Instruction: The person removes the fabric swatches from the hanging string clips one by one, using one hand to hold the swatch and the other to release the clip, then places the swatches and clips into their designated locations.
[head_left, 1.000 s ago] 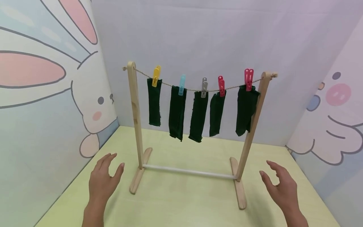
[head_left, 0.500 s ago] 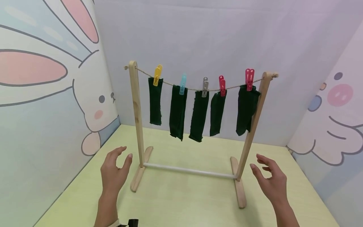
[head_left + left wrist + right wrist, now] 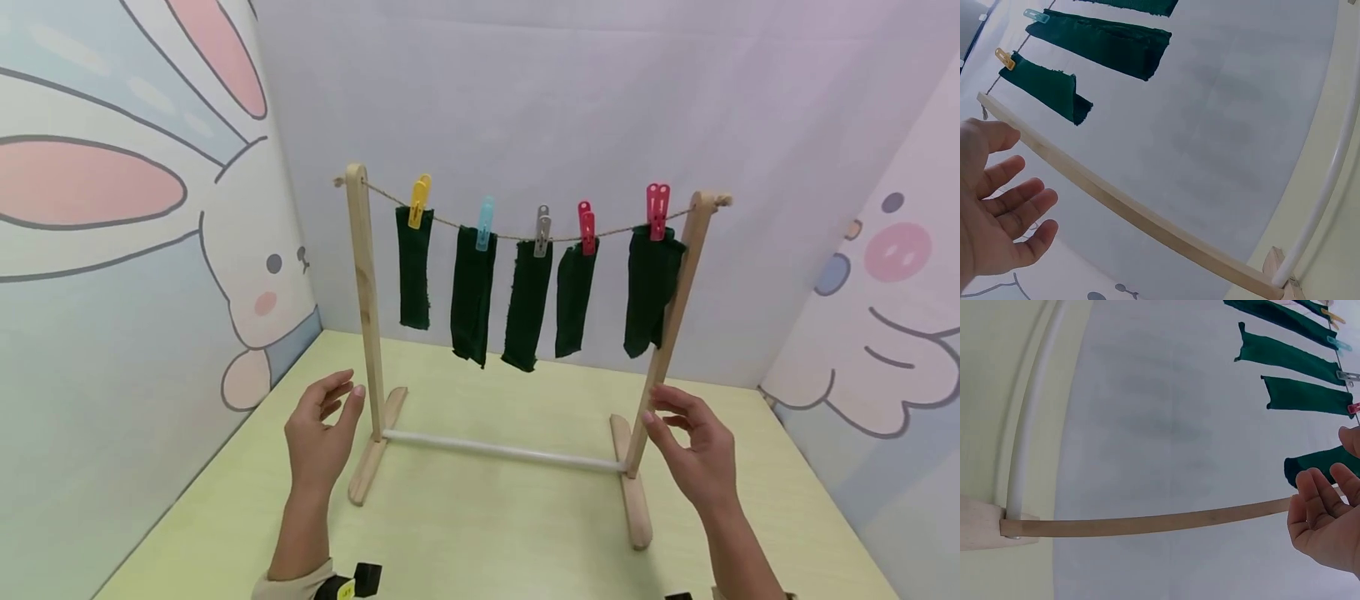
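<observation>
Several dark green cloth strips (image 3: pixel 414 275) hang from a thin rope (image 3: pixel 618 230) between two wooden posts. Clothespins hold them: yellow (image 3: pixel 420 200), light blue (image 3: pixel 485 223), grey (image 3: pixel 542 232) and two red ones, including the far right red clothespin (image 3: pixel 657 212). My left hand (image 3: pixel 318 437) is raised beside the left post (image 3: pixel 366 308), fingers loosely bent and nothing in them. On the other side, my right hand (image 3: pixel 697 450) overlaps the lower right post (image 3: pixel 678 308) in the head view, also holding nothing. In the right wrist view its fingers partly cover the nearest green strip (image 3: pixel 1313 462).
Wooden feet (image 3: pixel 632 492) and a white crossbar (image 3: pixel 502 452) support the rack on the pale yellow table (image 3: pixel 487 533). A plain light backdrop (image 3: pixel 487 100) stands behind it. Panels with a cartoon rabbit (image 3: pixel 255 233) and another cartoon figure (image 3: pixel 892 317) flank the table.
Both hands have moved inward and up toward the rack's posts, their fingers curling slightly more. The strips and clothespins stay in place on the rope.
</observation>
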Demonstrator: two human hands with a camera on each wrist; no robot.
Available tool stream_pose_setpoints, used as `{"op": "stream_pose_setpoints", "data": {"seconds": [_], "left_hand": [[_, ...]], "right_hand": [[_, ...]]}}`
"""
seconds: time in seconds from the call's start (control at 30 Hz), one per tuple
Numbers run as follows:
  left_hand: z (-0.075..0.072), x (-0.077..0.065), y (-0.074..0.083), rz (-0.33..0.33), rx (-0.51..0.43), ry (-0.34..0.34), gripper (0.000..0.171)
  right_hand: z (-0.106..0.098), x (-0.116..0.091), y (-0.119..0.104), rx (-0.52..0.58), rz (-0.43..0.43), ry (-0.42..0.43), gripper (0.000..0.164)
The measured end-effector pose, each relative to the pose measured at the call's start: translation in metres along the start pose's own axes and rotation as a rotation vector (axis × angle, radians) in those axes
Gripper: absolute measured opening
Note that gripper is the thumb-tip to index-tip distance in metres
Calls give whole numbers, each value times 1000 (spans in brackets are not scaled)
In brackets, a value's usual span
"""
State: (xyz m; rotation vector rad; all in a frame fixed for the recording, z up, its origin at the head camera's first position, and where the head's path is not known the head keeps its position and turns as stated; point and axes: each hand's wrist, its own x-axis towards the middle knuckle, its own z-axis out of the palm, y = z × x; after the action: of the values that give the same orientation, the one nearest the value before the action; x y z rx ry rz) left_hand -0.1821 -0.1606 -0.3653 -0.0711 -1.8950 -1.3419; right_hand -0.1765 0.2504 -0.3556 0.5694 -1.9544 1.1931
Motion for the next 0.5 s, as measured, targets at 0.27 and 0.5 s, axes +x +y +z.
{"op": "stream_pose_setpoints", "data": {"seconds": [0.27, 0.5], "left_hand": [[5, 5, 16, -94, -78, -61, 23], [8, 14, 10, -108, -114, -106, 28]], "right_hand": [[6, 7, -5, 16, -21, -15, 40], [13, 24, -16, 72, -32, -52, 39]]}}
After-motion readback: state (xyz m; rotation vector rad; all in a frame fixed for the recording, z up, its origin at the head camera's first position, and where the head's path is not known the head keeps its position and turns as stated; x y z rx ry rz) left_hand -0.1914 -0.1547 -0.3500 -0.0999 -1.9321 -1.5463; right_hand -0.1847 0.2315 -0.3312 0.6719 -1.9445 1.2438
